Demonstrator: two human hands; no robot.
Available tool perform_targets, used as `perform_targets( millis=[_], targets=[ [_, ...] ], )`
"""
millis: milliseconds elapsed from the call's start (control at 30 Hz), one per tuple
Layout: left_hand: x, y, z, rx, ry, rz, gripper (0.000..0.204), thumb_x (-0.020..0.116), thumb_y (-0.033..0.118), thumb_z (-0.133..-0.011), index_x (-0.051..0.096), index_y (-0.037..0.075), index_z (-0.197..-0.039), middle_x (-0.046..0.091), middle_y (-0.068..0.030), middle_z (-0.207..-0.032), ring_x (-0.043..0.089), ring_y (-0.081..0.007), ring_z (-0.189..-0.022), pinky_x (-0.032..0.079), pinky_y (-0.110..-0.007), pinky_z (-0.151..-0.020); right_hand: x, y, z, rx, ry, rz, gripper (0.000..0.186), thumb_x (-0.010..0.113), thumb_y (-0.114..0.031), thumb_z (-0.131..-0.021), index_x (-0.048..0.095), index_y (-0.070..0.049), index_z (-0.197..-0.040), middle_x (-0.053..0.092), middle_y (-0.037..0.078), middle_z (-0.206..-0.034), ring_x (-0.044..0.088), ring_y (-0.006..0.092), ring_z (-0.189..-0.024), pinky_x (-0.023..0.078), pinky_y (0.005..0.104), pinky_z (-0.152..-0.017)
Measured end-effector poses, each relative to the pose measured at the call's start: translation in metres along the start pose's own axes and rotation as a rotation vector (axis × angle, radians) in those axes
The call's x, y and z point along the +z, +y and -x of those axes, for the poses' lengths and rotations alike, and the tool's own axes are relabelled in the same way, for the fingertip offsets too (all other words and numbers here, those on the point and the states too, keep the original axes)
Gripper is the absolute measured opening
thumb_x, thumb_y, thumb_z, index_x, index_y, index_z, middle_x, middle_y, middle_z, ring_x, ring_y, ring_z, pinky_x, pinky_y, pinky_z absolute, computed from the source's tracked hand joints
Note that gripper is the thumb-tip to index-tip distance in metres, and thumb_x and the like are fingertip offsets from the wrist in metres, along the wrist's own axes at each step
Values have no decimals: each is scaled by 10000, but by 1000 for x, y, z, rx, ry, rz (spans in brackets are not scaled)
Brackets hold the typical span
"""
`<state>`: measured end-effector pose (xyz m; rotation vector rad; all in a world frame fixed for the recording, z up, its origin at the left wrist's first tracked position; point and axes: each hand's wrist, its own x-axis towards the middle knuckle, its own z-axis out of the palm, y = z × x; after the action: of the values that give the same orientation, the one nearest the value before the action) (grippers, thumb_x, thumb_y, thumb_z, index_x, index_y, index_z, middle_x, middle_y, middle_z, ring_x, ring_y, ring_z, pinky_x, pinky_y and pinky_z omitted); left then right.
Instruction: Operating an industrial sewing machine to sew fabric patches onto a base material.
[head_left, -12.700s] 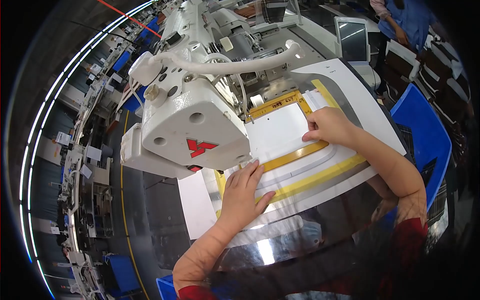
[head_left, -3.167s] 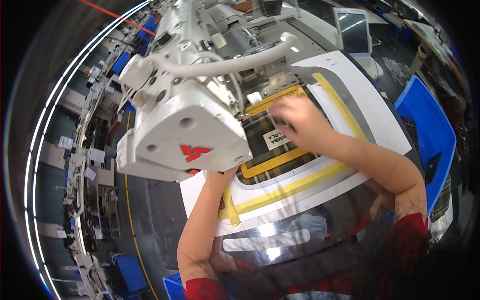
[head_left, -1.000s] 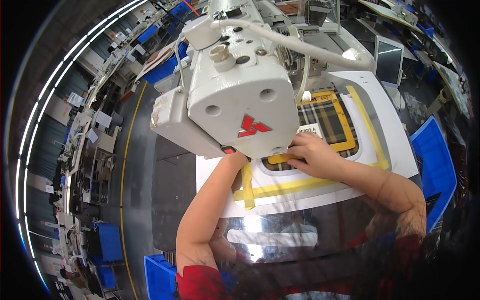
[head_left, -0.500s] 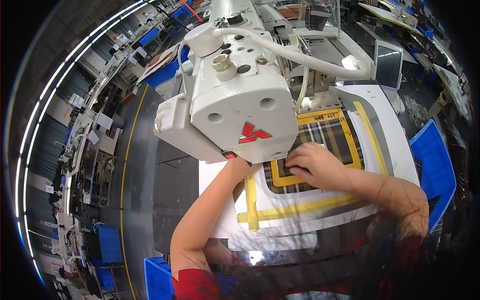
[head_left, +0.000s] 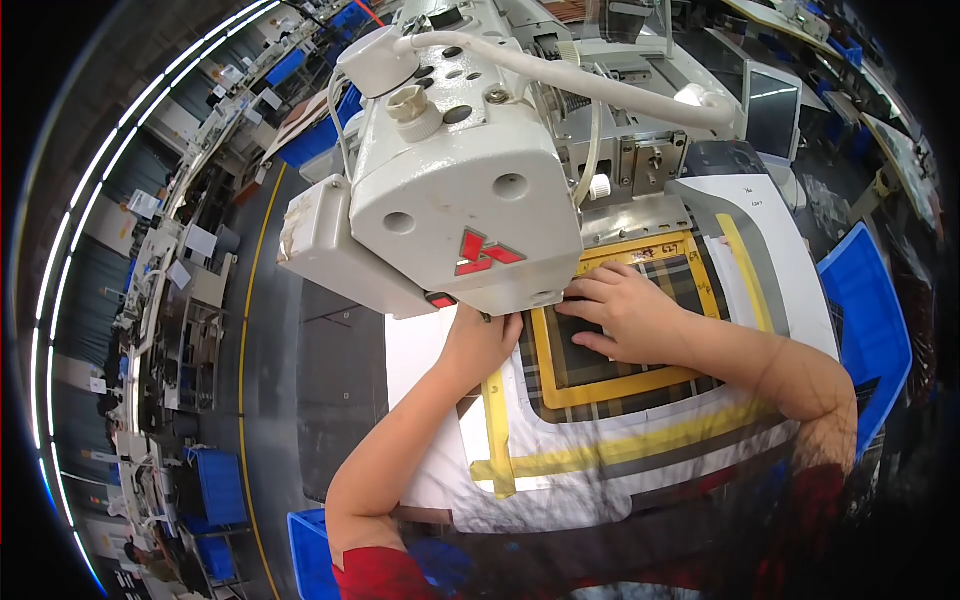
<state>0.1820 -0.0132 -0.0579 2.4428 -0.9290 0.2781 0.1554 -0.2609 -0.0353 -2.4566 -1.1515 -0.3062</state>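
My right hand [head_left: 628,315] lies on dark plaid fabric [head_left: 625,385] inside a yellow rectangular frame [head_left: 640,386], fingers spread and pointing left. My left hand [head_left: 478,345] reaches beneath the white head of a sewing machine [head_left: 450,210], left of the yellow frame. Its thumb shows beside the machine's lower edge; the other fingers are mostly hidden, so their grip is unclear. The plaid fabric extends past the frame. Around it lies a white and grey template sheet [head_left: 800,265] with strips of yellow tape [head_left: 620,436].
A metal plate [head_left: 636,220] adjoins the frame's far side. Blue bins stand at right [head_left: 870,320] and lower left [head_left: 308,555]. A screen [head_left: 770,112] stands at the back right. Rows of workbenches line the left, beyond a yellow floor line [head_left: 246,330].
My right hand has shifted away from me across the fabric, and its fingers have spread. More of my left hand shows beneath the machine head. The whole view has shifted slightly.
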Motion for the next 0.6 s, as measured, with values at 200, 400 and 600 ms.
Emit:
perform_targets(
  millis=[200,400,600],
  targets=[
    [-6,13,-5,-119,-12,-49,262,602,105,-831,578,-57,-1036,566,-247,-1000,519,-433,-955,426,-495,-845,1,1,2,-15,30,-23,345,677,-245,-815,642,-57,-1102,586,79,-1205,555,241,-1094,401,393,-970],
    [1,17,-2,-196,-8,-39,235,621,146,-838,612,-24,-1000,576,-221,-1018,538,-398,-956,426,-466,-867,-6,13,36,106,66,108,359,685,-250,-812,633,-56,-1110,600,62,-1200,557,216,-1096,386,398,-979],
    [1,39,8,84,-83,-10,279,659,164,-828,622,65,-1087,572,-108,-1232,529,-308,-1167,409,-444,-988,-32,27,97,392,119,342,320,673,-208,-813,642,-44,-1086,619,58,-1174,535,223,-1130,347,430,-1034]
  ],
)
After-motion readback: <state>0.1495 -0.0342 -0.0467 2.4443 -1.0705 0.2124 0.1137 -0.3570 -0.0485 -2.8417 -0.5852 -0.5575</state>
